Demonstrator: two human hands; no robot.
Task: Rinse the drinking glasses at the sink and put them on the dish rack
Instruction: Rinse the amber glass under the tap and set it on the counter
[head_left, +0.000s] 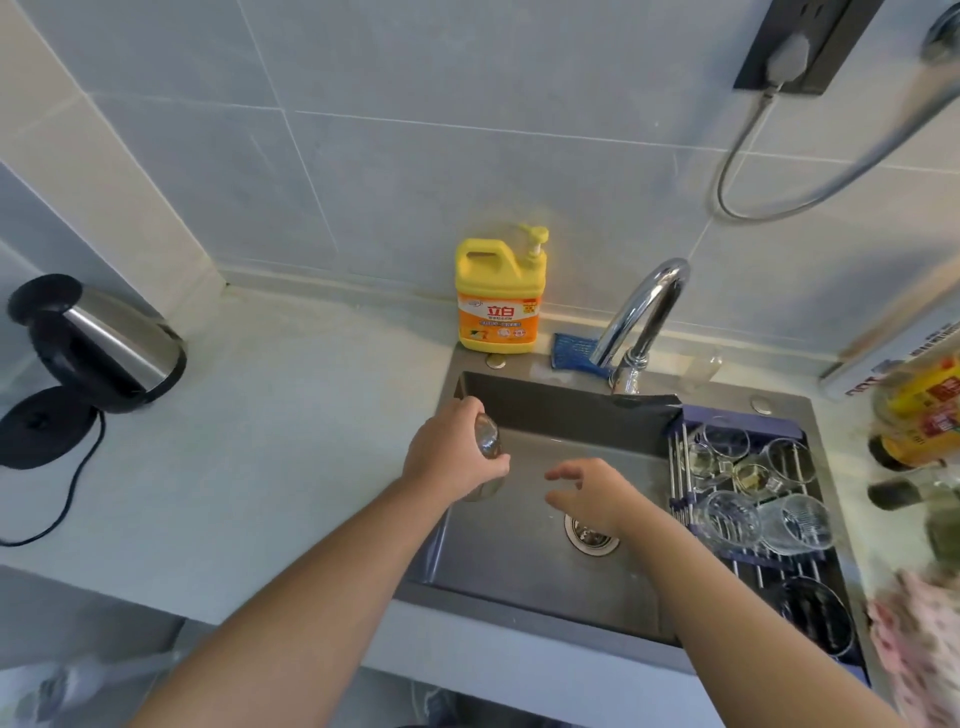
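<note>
My left hand (449, 452) grips a clear drinking glass (488, 441) over the left side of the steel sink (545, 566), tilted on its side. My right hand (592, 493) hovers open above the drain (589, 535), fingers spread, holding nothing. The chrome tap (641, 322) arches over the back of the sink; I see no water running. A roll-up dish rack (753, 566) lies across the right part of the sink and carries several clear glasses (795, 522), some upright at the back, two lying near the front.
A yellow dish-soap bottle (498, 296) and a blue scrubber (574, 351) sit behind the sink. A steel kettle (98, 343) with its base stands on the left counter. Oil and sauce bottles (919, 415) crowd the right edge, with a patterned cloth (919, 649) below them.
</note>
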